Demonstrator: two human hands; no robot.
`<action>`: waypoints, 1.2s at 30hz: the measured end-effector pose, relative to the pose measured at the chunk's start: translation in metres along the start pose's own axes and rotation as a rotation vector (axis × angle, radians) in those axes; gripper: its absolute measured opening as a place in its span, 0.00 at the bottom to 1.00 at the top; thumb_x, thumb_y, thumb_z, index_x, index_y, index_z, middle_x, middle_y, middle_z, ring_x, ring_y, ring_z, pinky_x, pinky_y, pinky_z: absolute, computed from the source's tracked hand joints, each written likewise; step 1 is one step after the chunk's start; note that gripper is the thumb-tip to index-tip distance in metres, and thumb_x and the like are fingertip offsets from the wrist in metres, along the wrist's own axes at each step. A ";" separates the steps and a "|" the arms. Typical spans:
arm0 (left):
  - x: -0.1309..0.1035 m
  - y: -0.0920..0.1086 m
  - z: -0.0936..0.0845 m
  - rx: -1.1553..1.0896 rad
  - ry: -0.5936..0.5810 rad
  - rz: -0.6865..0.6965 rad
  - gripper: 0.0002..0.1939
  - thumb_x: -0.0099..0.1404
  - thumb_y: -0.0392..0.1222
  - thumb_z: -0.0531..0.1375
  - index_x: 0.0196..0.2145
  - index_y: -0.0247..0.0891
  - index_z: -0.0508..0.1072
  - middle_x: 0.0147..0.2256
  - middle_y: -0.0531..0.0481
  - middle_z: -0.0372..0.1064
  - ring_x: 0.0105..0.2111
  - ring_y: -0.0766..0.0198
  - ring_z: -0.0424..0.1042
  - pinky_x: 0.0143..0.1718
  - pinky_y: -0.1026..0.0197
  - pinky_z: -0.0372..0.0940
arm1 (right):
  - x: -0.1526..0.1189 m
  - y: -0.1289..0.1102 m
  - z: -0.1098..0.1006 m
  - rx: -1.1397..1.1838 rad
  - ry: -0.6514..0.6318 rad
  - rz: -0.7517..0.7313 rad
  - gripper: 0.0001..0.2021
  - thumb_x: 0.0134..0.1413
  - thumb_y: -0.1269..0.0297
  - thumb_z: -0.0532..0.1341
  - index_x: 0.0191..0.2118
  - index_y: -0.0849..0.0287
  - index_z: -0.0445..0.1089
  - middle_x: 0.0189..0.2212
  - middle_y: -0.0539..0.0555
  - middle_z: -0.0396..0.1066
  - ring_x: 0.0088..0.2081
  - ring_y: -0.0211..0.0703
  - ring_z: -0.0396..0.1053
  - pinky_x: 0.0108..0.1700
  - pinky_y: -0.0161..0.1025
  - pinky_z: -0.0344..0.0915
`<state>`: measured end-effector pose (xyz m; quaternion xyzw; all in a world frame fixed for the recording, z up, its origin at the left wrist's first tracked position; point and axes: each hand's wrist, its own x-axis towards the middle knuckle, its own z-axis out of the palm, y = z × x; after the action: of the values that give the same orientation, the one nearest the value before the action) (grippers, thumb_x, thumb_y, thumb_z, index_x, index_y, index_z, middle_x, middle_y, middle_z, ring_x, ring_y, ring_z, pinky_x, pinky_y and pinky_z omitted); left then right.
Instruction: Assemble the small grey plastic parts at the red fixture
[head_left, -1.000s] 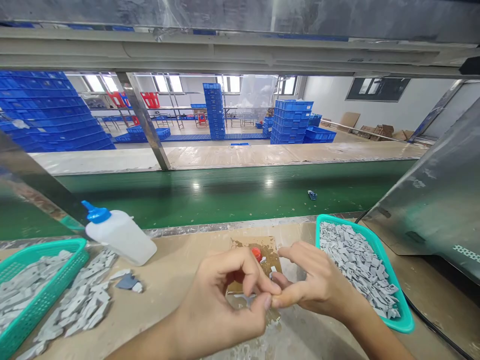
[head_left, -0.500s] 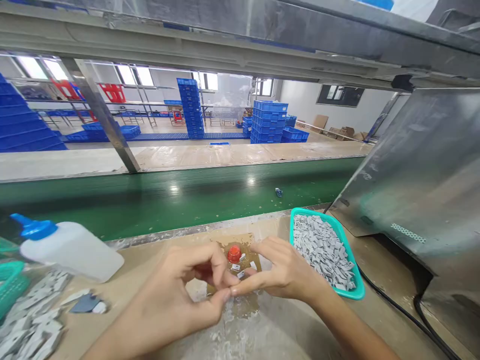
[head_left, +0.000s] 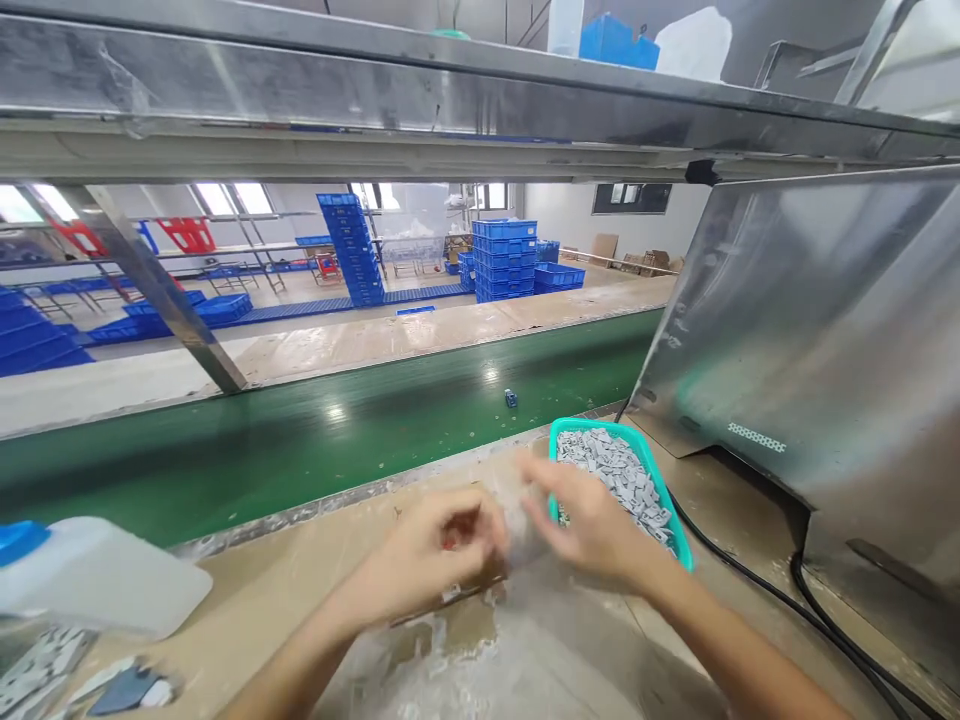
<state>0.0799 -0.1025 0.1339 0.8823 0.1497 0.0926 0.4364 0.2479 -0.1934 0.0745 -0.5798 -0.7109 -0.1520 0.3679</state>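
My left hand is curled over the wet patch on the bench, fingers bent together; whatever they hold is hidden. A bit of the red cap shows through the gap between its thumb and fingers. My right hand, blurred, hovers at the left edge of the green basket, fingers spread and nothing visible between them. Small grey pieces fill that basket. The two hands are apart.
A white bottle with a blue top lies at left, near flat grey parts. Beyond the bench runs a green belt with a small dark item. A metal housing stands at right, black cables beside it.
My hands have parted; the right has moved toward the basket and its fingers have opened. My left hand now covers most of the red cap. The camera view has shifted.
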 end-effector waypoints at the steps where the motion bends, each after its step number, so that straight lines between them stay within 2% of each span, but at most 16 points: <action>1: 0.016 -0.008 -0.001 0.107 0.037 0.005 0.08 0.53 0.31 0.48 0.29 0.36 0.65 0.30 0.50 0.67 0.30 0.67 0.67 0.31 0.65 0.63 | -0.001 0.014 -0.004 -0.101 -0.061 0.168 0.16 0.52 0.73 0.49 0.47 0.59 0.61 0.36 0.55 0.67 0.35 0.39 0.63 0.37 0.37 0.61; 3: 0.050 -0.029 -0.005 0.389 0.158 -0.024 0.15 0.53 0.32 0.50 0.40 0.35 0.65 0.38 0.45 0.65 0.34 0.63 0.66 0.36 0.61 0.62 | -0.003 0.044 -0.009 -0.332 -0.241 0.468 0.15 0.48 0.78 0.49 0.41 0.64 0.66 0.35 0.60 0.68 0.38 0.46 0.63 0.39 0.41 0.60; 4: 0.068 -0.040 -0.008 0.521 0.177 -0.056 0.20 0.53 0.32 0.50 0.45 0.34 0.62 0.41 0.42 0.63 0.37 0.61 0.66 0.38 0.59 0.61 | -0.005 0.057 -0.010 -0.413 -0.353 0.567 0.15 0.45 0.80 0.50 0.38 0.67 0.68 0.35 0.62 0.68 0.39 0.49 0.63 0.40 0.43 0.59; 6: 0.102 -0.062 -0.014 0.666 0.119 -0.153 0.26 0.55 0.32 0.50 0.53 0.34 0.55 0.42 0.39 0.62 0.39 0.59 0.66 0.39 0.59 0.60 | -0.010 0.079 -0.006 -0.448 -0.494 0.643 0.15 0.40 0.82 0.52 0.36 0.68 0.69 0.37 0.65 0.66 0.41 0.52 0.63 0.41 0.42 0.57; 9: 0.147 -0.084 -0.014 0.765 0.026 -0.291 0.31 0.60 0.40 0.49 0.59 0.40 0.42 0.47 0.37 0.59 0.44 0.56 0.64 0.40 0.59 0.59 | -0.016 0.095 0.003 -0.342 -0.513 0.690 0.16 0.41 0.82 0.52 0.37 0.66 0.71 0.39 0.64 0.66 0.40 0.49 0.64 0.39 0.38 0.58; 11: 0.172 -0.092 -0.010 0.799 0.029 -0.348 0.30 0.61 0.44 0.47 0.59 0.43 0.39 0.52 0.35 0.53 0.49 0.51 0.59 0.42 0.55 0.58 | -0.018 0.099 0.006 -0.297 -0.502 0.706 0.15 0.44 0.80 0.52 0.35 0.64 0.72 0.37 0.62 0.68 0.39 0.47 0.66 0.37 0.36 0.58; 13: 0.191 -0.097 -0.004 0.799 0.054 -0.369 0.27 0.62 0.44 0.46 0.58 0.40 0.46 0.54 0.32 0.50 0.52 0.47 0.55 0.43 0.53 0.57 | -0.020 0.100 0.006 -0.307 -0.499 0.689 0.12 0.45 0.77 0.54 0.34 0.62 0.73 0.34 0.59 0.70 0.39 0.46 0.66 0.38 0.34 0.58; 15: 0.201 -0.101 0.000 0.791 0.069 -0.385 0.22 0.62 0.43 0.47 0.52 0.33 0.59 0.52 0.30 0.52 0.50 0.46 0.57 0.43 0.53 0.57 | -0.021 0.100 0.004 -0.320 -0.500 0.665 0.11 0.47 0.74 0.54 0.33 0.60 0.73 0.33 0.57 0.71 0.39 0.44 0.66 0.39 0.34 0.58; 17: 0.204 -0.105 0.000 0.789 0.087 -0.389 0.17 0.61 0.39 0.49 0.44 0.28 0.66 0.49 0.29 0.56 0.48 0.48 0.61 0.43 0.55 0.58 | -0.021 0.101 0.003 -0.313 -0.468 0.632 0.10 0.49 0.72 0.53 0.32 0.59 0.73 0.32 0.56 0.71 0.38 0.44 0.66 0.39 0.34 0.59; 19: 0.199 -0.110 -0.003 0.792 0.108 -0.387 0.13 0.59 0.36 0.50 0.40 0.27 0.69 0.47 0.31 0.57 0.46 0.50 0.63 0.42 0.57 0.58 | -0.022 0.102 0.005 -0.276 -0.400 0.600 0.11 0.49 0.71 0.52 0.32 0.60 0.72 0.31 0.57 0.70 0.38 0.44 0.66 0.39 0.36 0.60; 21: 0.189 -0.116 -0.009 0.787 0.128 -0.384 0.12 0.59 0.37 0.51 0.38 0.29 0.68 0.45 0.33 0.60 0.45 0.52 0.64 0.42 0.59 0.59 | -0.022 0.104 0.007 -0.228 -0.320 0.589 0.11 0.49 0.72 0.52 0.30 0.61 0.72 0.30 0.57 0.70 0.35 0.44 0.66 0.38 0.37 0.61; 25: 0.174 -0.125 -0.019 0.738 0.198 -0.421 0.18 0.62 0.46 0.46 0.45 0.33 0.62 0.40 0.37 0.65 0.41 0.55 0.66 0.37 0.59 0.60 | -0.026 0.112 0.014 -0.113 -0.150 0.613 0.11 0.47 0.71 0.51 0.32 0.62 0.71 0.29 0.57 0.70 0.32 0.44 0.67 0.36 0.40 0.63; 28: 0.175 -0.126 -0.019 0.669 0.256 -0.493 0.21 0.62 0.47 0.45 0.50 0.34 0.57 0.41 0.35 0.66 0.41 0.53 0.67 0.34 0.58 0.61 | -0.030 0.118 0.017 0.057 -0.073 0.654 0.13 0.46 0.68 0.51 0.34 0.62 0.71 0.26 0.56 0.70 0.28 0.43 0.68 0.34 0.41 0.66; 30: 0.178 -0.125 -0.018 0.622 0.286 -0.551 0.19 0.61 0.44 0.49 0.47 0.31 0.62 0.41 0.31 0.65 0.43 0.48 0.65 0.35 0.57 0.61 | -0.033 0.120 0.018 0.166 -0.038 0.671 0.13 0.44 0.68 0.51 0.33 0.61 0.71 0.26 0.56 0.70 0.25 0.42 0.68 0.32 0.41 0.67; 33: 0.180 -0.121 -0.020 0.545 0.319 -0.580 0.16 0.56 0.35 0.54 0.42 0.27 0.66 0.41 0.26 0.64 0.44 0.44 0.64 0.37 0.54 0.60 | -0.034 0.119 0.016 0.243 0.037 0.636 0.11 0.43 0.66 0.52 0.27 0.59 0.72 0.32 0.57 0.69 0.28 0.41 0.69 0.31 0.39 0.68; 36: 0.168 -0.119 -0.026 0.450 0.347 -0.500 0.28 0.49 0.28 0.57 0.50 0.32 0.60 0.42 0.32 0.65 0.43 0.48 0.65 0.37 0.56 0.60 | -0.033 0.114 0.011 0.219 0.016 0.600 0.11 0.43 0.64 0.53 0.26 0.57 0.73 0.30 0.56 0.69 0.30 0.42 0.68 0.29 0.38 0.67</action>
<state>0.2081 0.0426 0.0601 0.8636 0.4487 0.0963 0.2089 0.3526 -0.1773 0.0201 -0.7193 -0.5176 0.0360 0.4620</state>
